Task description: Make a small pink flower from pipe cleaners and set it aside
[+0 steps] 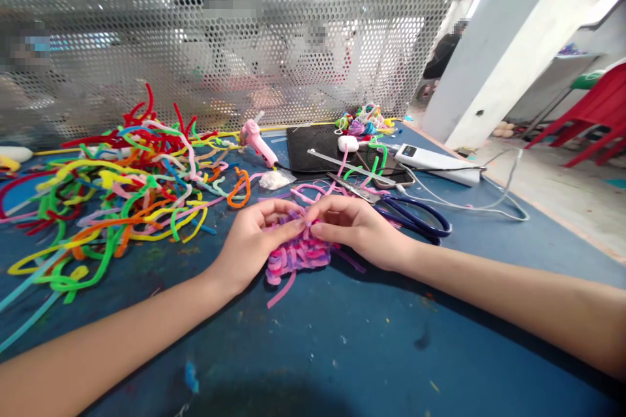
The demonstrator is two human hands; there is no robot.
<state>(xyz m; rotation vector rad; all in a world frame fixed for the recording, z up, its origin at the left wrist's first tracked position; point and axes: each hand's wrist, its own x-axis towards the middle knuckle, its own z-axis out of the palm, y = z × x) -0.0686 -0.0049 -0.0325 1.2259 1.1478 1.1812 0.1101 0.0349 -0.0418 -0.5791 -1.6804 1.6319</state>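
Note:
A small woven piece of pink and purple pipe cleaners is held just above the blue table, in the middle of the view. My left hand grips its left side, thumb on top and fingers behind. At its upper right edge, my right hand pinches with thumb and forefinger, close to my left fingertips. One pink strand hangs from the lower edge, and another purple end sticks out to the right. Loose pink strands lie behind my hands. Scissors with dark blue handles rest just beyond my right hand.
A tangle of colourful pipe cleaners spreads over the left side. Behind my hands are a pink glue gun, a black tray and a white power bank with a cable. A perforated metal screen borders the back.

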